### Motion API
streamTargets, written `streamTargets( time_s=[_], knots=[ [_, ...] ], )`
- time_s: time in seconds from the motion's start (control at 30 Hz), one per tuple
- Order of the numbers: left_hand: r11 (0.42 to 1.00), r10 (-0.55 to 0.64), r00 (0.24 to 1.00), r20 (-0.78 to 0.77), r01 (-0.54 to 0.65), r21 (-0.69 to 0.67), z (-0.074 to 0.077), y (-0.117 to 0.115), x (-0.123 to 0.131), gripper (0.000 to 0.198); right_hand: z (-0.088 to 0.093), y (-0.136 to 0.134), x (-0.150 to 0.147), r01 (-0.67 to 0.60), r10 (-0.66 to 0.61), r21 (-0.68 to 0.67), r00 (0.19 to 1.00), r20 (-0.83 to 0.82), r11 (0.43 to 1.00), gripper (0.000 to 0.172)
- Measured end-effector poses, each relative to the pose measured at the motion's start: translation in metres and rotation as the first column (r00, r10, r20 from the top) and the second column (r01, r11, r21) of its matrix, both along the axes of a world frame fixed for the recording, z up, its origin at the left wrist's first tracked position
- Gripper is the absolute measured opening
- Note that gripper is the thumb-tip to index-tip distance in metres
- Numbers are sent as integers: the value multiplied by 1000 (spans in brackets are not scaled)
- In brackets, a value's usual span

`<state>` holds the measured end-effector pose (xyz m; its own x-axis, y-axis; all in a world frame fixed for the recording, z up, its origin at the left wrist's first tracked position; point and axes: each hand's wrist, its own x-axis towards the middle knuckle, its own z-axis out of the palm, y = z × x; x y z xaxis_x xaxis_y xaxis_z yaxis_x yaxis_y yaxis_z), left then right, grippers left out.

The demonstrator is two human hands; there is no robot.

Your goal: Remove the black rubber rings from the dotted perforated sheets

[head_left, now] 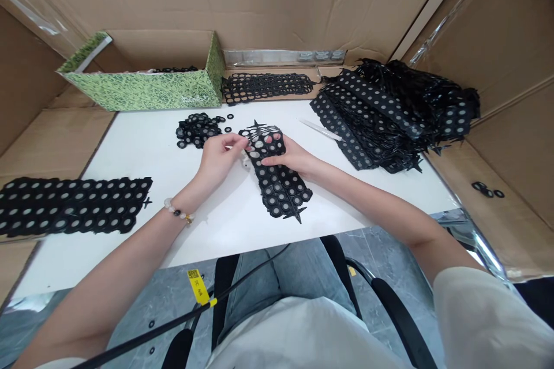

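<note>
A black moulded rubber sheet of joined rings [281, 187] is tilted above the white tabletop in front of me. My right hand [291, 157] grips its right edge, with the thumb across the front and fingers behind. The sheet's upper part has open holes and thin webbing; its lower part carries full rings. My left hand [223, 151] is closed in a pinch at the upper left edge of the sheet, and whatever lies between its fingertips is too small to tell. Just behind that hand is a heap of loose black rings [199, 128].
A green patterned box [151, 91] stands at the back left beside an emptied black mesh sheet [268, 86]. Stacked ring sheets [381, 109] fill the right rear, near a white pointed tool [321, 129]. Another ring sheet [73, 206] lies left; loose rings [487, 189] sit far right.
</note>
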<state>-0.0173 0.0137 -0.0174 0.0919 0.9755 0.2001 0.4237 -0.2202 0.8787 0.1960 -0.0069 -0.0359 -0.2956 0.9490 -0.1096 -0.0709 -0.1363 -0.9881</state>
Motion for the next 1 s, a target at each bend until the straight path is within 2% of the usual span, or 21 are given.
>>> streamTargets(
  time_s=[0.07, 0.13, 0.2, 0.27, 0.33, 0.4, 0.47, 0.57, 0.7, 0.83, 1.0],
  knots=[
    [984, 165, 984, 63, -169, 61, 0, 13, -14, 27, 2, -1, 1, -5, 4, -27, 1000, -16, 1000, 61],
    [938, 310, 951, 21, -309, 159, 0, 27, -33, 34, 4, -2, 1, -14, 13, -46, 1000, -22, 999, 60],
    [915, 355, 914, -197, -295, 276, -1, 38, -51, 37, 5, -4, 2, -17, 15, -58, 999, -29, 998, 59],
    [895, 390, 834, -391, -244, 374, -3, 42, -61, 34, 6, -5, 2, -21, 18, -70, 999, -41, 997, 58],
    [889, 402, 774, -489, -202, 411, -4, 40, -62, 31, 7, -5, 1, -26, 21, -83, 998, -56, 996, 58],
    [890, 390, 765, -513, -170, 423, -3, 33, -55, 30, 7, -4, 1, -28, 22, -87, 998, -67, 996, 59],
    [894, 343, 781, -522, -101, 436, 2, 23, -43, 30, 6, -3, 1, -22, 17, -79, 998, -67, 997, 60],
    [910, 145, 803, -578, 121, 396, 11, 8, -25, 28, 5, -2, 1, -43, 39, -70, 997, -63, 997, 56],
    [892, -137, 730, -669, 385, 238, 16, -7, -7, 33, 4, -2, 2, -79, 73, -64, 993, -95, 995, 47],
    [872, -304, 648, -698, 485, 70, 15, -10, -1, 46, 4, -1, 3, -137, 136, -10, 987, -81, 990, 45],
    [827, -384, 592, -709, 562, 21, 14, -12, 2, 44, 3, 0, 3, -188, 190, 33, 980, -57, 982, 42]
  ],
)
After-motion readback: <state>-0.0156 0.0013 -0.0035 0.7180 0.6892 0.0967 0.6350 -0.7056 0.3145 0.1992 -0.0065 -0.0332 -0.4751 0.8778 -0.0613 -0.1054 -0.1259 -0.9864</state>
